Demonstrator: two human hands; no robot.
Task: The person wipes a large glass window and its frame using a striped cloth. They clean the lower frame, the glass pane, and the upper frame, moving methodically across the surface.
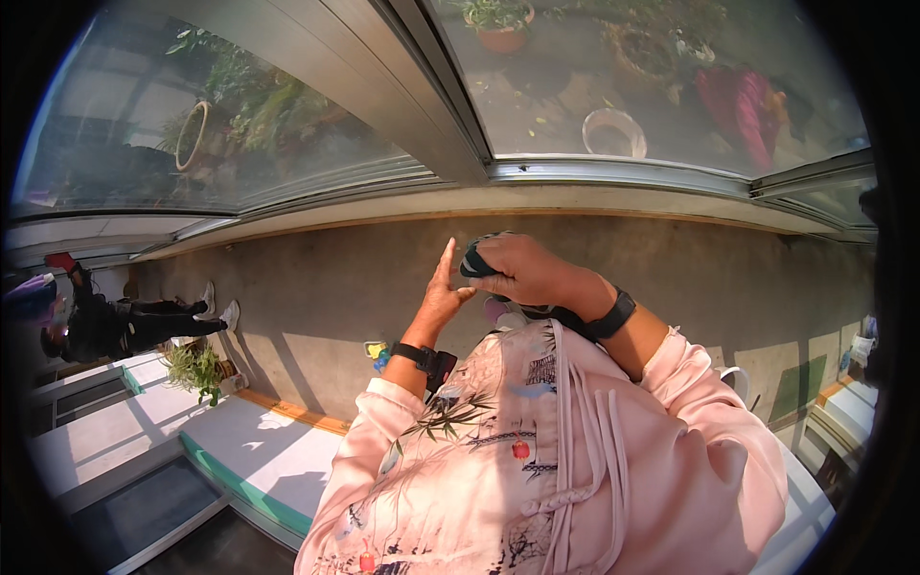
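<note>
My right hand (521, 267) is closed around a dark cloth (477, 260), part of which shows at its left side. Just to the left, my left hand (445, 286) is raised with its fingers extended and its thumb pointing towards the right hand. No object shows in the left hand. Both hands are in front of my pink printed top, above the grey floor. Beyond them stands a framed glass window (618, 86), with a metal sill rail (618, 171) along its lower edge.
A person in dark clothes (108, 323) stands at the far left by the glass. A potted plant (194, 370) is on a white ledge at lower left. Behind the glass are more potted plants (503, 32), a round white container (614, 133) and a person in magenta (744, 108).
</note>
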